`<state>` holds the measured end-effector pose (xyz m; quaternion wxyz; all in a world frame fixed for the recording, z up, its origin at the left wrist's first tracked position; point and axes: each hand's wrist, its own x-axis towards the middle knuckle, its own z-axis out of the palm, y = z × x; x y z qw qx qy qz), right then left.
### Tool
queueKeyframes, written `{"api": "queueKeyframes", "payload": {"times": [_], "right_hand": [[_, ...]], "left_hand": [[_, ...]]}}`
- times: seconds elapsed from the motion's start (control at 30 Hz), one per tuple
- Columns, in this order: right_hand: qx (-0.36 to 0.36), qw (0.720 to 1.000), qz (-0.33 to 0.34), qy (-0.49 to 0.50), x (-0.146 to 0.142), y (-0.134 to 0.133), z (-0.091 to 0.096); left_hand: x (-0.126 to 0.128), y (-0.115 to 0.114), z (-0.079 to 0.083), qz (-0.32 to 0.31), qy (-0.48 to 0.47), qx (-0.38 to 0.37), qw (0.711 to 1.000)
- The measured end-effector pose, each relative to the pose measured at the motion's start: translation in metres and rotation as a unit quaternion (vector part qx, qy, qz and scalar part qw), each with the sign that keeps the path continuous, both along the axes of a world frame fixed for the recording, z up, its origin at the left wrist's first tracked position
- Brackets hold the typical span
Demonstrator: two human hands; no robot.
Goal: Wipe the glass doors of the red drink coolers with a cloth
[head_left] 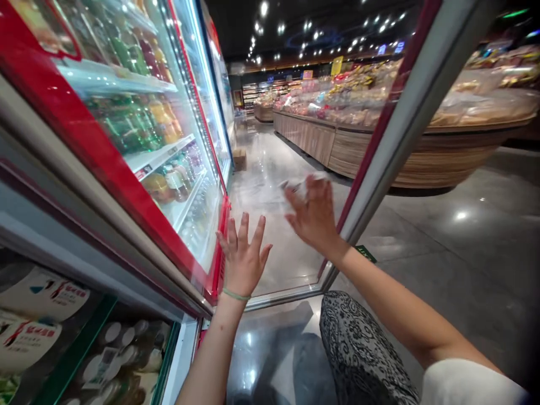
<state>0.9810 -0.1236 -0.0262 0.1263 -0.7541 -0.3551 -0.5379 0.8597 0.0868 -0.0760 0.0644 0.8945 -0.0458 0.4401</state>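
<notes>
My left hand (pixel 242 253) is raised with fingers spread, palm against the glass of the open fridge door (pixel 270 185), near its lower hinge side. My right hand (pixel 314 216) presses a crumpled white cloth or tissue (pixel 301 185) against the same glass, higher and to the right. The door swings out from the red-framed drinks fridge (pixel 126 157), and its grey and red outer edge (pixel 379 163) runs diagonally past my right wrist. A thin green band circles my left wrist.
Bottled drinks fill the fridge shelves (pixel 160 152) on the left. A lower cooler with white tubs (pixel 109 360) sits at bottom left. A wooden display counter of packaged food (pixel 422 152) runs along the right. My patterned knee (pixel 358 349) is below. A cardboard box (pixel 239 158) stands in the aisle.
</notes>
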Motion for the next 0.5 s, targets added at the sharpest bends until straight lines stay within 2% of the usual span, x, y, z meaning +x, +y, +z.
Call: {"api": "queueKeyframes", "payload": {"times": [0.07,0.1,0.2,0.23,0.3,0.4,0.5], "right_hand": [[-0.026,1.0,-0.006,0.015,-0.002,-0.009,-0.024],[-0.009,1.0,-0.02,0.015,-0.005,-0.015,-0.041],[0.106,0.99,-0.089,0.018,-0.015,-0.027,-0.093],[0.123,0.986,-0.106,0.032,-0.018,-0.027,-0.106],[0.117,0.984,-0.116,0.072,-0.021,-0.021,-0.122],[0.095,0.988,-0.084,0.086,-0.012,-0.017,-0.13],[0.127,0.986,-0.068,0.088,0.002,-0.026,-0.144]], "left_hand": [[0.009,-0.004,0.013,-0.018,-0.005,0.013,1.0],[0.013,-0.005,0.017,-0.024,-0.009,0.016,1.0],[0.02,-0.003,0.019,-0.034,-0.026,0.015,0.999],[0.022,-0.002,0.017,-0.036,-0.028,0.014,0.999],[0.025,0.002,0.014,-0.036,-0.03,0.021,0.999],[0.03,0.007,0.011,-0.024,-0.03,0.053,0.998],[0.034,0.008,0.011,-0.013,-0.03,0.067,0.997]]}}
